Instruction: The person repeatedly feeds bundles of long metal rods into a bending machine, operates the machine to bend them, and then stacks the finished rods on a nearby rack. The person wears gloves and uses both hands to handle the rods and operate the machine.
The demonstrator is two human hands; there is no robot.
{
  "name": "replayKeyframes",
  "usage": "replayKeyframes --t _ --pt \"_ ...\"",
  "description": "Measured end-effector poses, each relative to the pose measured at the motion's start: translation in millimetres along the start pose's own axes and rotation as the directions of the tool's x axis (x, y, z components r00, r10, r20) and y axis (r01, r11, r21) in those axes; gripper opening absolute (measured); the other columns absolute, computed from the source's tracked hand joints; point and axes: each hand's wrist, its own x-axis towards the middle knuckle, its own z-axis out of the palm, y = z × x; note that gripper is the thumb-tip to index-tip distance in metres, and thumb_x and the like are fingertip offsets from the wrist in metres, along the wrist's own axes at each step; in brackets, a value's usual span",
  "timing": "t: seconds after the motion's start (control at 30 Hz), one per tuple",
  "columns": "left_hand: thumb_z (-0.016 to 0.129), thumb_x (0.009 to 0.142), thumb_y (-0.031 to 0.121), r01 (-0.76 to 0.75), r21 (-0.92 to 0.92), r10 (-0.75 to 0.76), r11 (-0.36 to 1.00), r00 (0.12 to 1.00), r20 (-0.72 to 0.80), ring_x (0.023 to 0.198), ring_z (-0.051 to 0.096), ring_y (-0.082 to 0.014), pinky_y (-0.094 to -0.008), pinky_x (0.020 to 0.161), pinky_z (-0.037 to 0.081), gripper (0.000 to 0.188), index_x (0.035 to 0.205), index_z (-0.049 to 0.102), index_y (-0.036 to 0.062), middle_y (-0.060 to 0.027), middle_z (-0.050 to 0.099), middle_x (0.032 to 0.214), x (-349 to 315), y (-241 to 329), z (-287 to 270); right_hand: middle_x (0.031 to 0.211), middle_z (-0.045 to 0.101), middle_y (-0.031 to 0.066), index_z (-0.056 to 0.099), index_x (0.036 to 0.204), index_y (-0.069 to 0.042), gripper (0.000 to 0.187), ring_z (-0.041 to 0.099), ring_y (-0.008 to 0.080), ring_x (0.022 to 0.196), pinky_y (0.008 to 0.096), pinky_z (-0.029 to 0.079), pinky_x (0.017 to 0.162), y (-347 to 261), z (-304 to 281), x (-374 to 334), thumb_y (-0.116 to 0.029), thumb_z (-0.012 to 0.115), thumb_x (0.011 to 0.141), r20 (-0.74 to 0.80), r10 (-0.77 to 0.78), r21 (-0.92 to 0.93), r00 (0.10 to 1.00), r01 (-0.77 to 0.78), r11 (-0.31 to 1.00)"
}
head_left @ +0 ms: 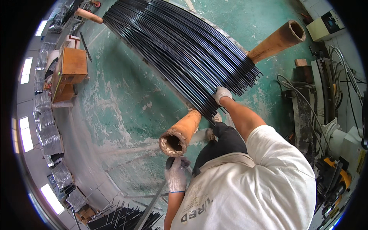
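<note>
A wide bundle of long black rods (172, 42) lies side by side across a rack, their ends reaching toward me. My right hand (222, 94), in a pale knit glove, is closed at the near ends of the rods; its fingertips are partly hidden. Down beside my left hip, my left hand (175, 176) wears a similar glove with a blue cuff edge. Its fingers curl around something dark, too covered to name. Just above that hand is the open end of a thick brown cardboard tube (183, 132), standing up at the rack's near corner.
Another brown tube (278, 41) rises at the right corner, and one more (89, 16) at the far left. Cables and a machine (341, 138) stand to my right. At left is a wooden cabinet (74, 63). More black rods (122, 218) lie behind at lower left.
</note>
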Motion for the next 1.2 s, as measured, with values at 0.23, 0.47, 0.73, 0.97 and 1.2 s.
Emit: replayKeyframes --t 0.23,0.47,0.73,0.97,1.2 --pt "0.063 0.11 0.018 0.009 0.086 -0.011 0.996 0.999 0.033 0.088 0.074 -0.0312 -0.0468 0.087 0.062 0.029 0.13 0.062 -0.003 -0.0186 0.073 0.104 -2.5 -20.9 -20.2 0.125 0.08 0.0235 0.08 0.123 -0.007 0.031 0.076 0.0414 0.122 0.0508 0.062 0.104 9.4 56.6 -4.8 -0.019 0.078 0.094 -0.062 -0.009 -0.007 0.998 0.009 1.0" --pt "0.067 0.109 0.018 0.042 0.108 -0.052 0.993 0.994 0.097 0.091 0.074 -0.0273 -0.0425 0.09 0.062 0.028 0.127 0.064 -0.0038 -0.0184 0.074 0.104 -11.7 -39.8 -30.7 0.131 0.077 0.0288 0.071 0.128 0.0 0.033 0.073 0.0447 0.127 0.0527 0.06 0.107 15.9 21.9 -30.5 -0.015 0.068 0.099 0.007 -0.15 -0.072 0.989 0.15 0.986" --pt "0.07 0.108 0.017 -0.051 0.217 -0.029 0.975 0.937 0.348 0.091 0.075 -0.0246 -0.0385 0.089 0.062 0.028 0.126 0.065 -0.0047 -0.017 0.075 0.105 -3.1 -53.4 -0.7 0.121 0.079 0.0271 0.066 0.137 0.002 0.058 0.075 0.0472 0.116 0.0545 0.059 0.099 61.4 -12.9 -155.2 -0.045 0.075 0.104 -0.038 -0.061 0.194 0.997 0.068 0.979" --pt "0.072 0.11 0.032 -0.04 0.238 -0.116 0.97 0.786 0.608 0.093 0.075 -0.0274 -0.0439 0.088 0.062 0.034 0.126 0.064 0.0036 -0.0138 0.075 0.109 55.2 -115.8 59.7 0.105 0.078 0.0271 0.078 0.114 -0.005 0.047 0.074 0.0487 0.104 0.055 0.058 0.089 263.4 25.6 -473.3 -0.05 0.078 0.101 0.019 0.264 0.108 0.964 -0.264 0.958" --pt "0.063 0.114 0.044 0.477 0.042 -0.389 0.878 0.66 0.643 0.103 0.074 -0.0321 -0.0521 0.092 0.062 0.036 0.123 0.065 0.0093 -0.014 0.074 0.113 96.9 -169.3 144.7 0.109 0.081 0.0193 0.082 0.109 -0.014 0.044 0.077 0.0404 0.108 0.0515 0.06 0.094 319.0 70.0 -695.0 -0.056 0.079 0.095 0.055 0.527 -0.037 0.848 -0.526 0.85"
